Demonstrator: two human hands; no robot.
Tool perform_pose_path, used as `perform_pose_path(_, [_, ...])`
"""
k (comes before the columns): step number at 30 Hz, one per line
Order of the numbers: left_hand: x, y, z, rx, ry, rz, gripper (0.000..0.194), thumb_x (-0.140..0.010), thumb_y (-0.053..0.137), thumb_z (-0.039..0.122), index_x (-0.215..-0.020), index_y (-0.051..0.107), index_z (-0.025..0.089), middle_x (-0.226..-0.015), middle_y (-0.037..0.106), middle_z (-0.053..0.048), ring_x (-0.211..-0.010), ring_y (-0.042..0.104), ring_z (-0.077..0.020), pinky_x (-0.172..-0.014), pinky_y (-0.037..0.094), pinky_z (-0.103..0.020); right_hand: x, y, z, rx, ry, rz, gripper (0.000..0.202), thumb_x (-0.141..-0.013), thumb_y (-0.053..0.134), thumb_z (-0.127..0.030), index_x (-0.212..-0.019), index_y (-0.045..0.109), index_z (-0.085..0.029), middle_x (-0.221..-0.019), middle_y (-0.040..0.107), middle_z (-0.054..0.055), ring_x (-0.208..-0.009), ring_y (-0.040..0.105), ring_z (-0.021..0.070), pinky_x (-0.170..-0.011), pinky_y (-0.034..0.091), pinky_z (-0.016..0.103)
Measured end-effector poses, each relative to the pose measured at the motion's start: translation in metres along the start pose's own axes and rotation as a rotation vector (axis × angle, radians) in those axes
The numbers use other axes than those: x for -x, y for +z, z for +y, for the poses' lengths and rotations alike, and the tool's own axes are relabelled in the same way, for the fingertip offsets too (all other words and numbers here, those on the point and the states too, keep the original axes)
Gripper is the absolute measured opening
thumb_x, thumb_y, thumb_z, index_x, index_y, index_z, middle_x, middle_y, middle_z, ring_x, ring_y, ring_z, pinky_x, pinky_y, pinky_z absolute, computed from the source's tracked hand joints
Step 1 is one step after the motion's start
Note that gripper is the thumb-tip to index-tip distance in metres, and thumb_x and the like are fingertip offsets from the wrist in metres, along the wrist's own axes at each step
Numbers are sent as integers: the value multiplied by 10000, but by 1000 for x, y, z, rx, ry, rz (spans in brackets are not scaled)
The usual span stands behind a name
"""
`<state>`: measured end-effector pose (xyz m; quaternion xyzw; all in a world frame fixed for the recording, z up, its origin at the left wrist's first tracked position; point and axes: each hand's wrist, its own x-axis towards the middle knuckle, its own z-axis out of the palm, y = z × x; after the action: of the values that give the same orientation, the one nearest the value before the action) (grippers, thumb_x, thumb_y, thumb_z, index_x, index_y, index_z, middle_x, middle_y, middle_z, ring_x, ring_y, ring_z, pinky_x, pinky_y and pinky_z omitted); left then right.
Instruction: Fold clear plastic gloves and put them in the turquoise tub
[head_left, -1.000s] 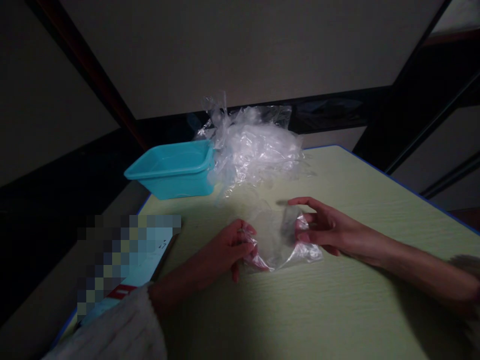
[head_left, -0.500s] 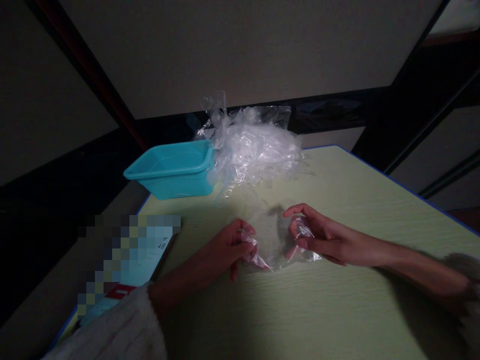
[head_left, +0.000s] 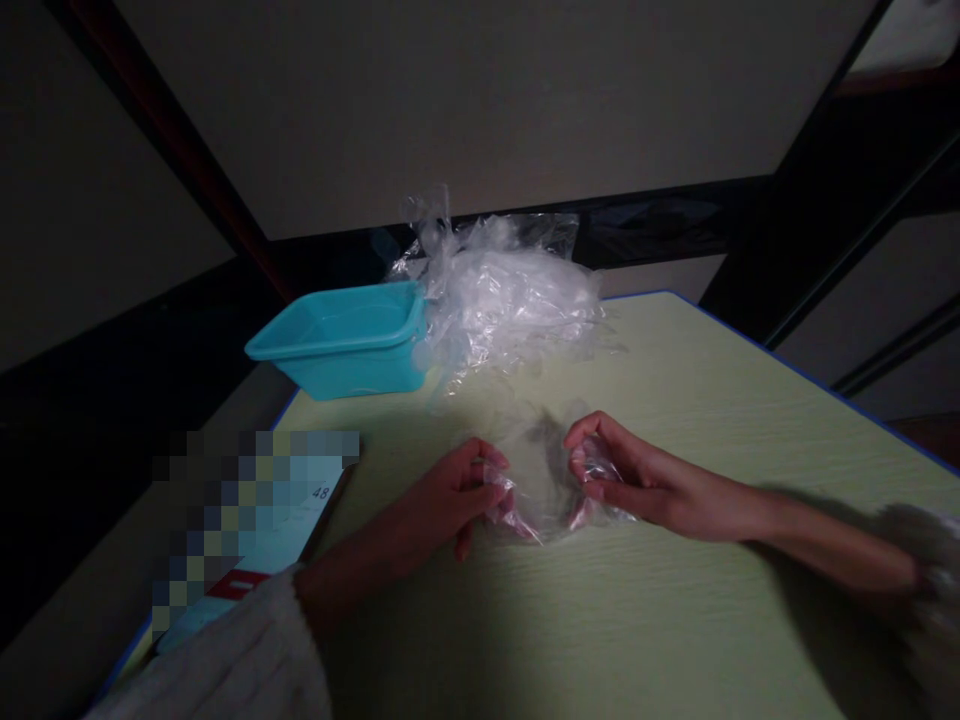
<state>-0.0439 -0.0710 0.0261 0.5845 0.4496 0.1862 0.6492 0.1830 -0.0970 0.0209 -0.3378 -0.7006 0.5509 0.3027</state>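
Note:
Between my two hands a thin clear plastic bag is spread just over the table. My left hand pinches its left side between thumb and fingers. On the other side my right hand has its fingers curled on the bag, with film bunched in its grip. The film is so transparent that its far edge is hard to make out. Beyond the hands lies a heap of crumpled clear plastic bags, touching the right end of a turquoise plastic basin.
The pale yellow-green table has a blue edge. At its left side a phone or tablet with a lit screen lies partly blurred out, close to my left sleeve. Behind the table stands a grey panel.
My right hand has shifted slightly left and its fingers have curled in more on the film. My left hand stays nearly still. The digits on the screen look different.

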Motion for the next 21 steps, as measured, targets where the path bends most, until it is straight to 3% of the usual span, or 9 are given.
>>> perform_pose_path(7, [2,-1,8,12,-23,20,256,-725,568,234,-906,393,191,-816,629,-37,-757,684,-202,-279,266,-96,0,-1,1,-21,-16,-11,104,-919,417,-203,-998,351,-214,-869,386,1,-773,452,127,-695,456,295])
perform_pose_path(12, [1,-4,3,-77,15,118,357,-649,632,213,-920,400,204,-780,600,10,-608,653,-167,-296,290,-124,0,0,1,-51,11,-2,106,-917,427,-223,-992,352,-212,-867,384,-2,-775,475,131,-706,478,325])
perform_pose_path(17, [0,-1,-2,-92,118,203,312,-649,583,129,-893,403,201,-665,544,72,-552,593,-114,-519,440,-211,-1,2,2,-125,37,11,90,-923,432,-252,-947,354,-214,-857,369,-17,-756,540,119,-715,494,332])
perform_pose_path(21, [-1,3,-2,-219,191,284,294,-659,551,97,-898,417,203,-613,513,75,-574,546,-128,-578,433,-244,-2,3,1,-211,45,58,261,-864,536,-279,-1021,333,-231,-836,412,-32,-702,576,112,-672,505,313])
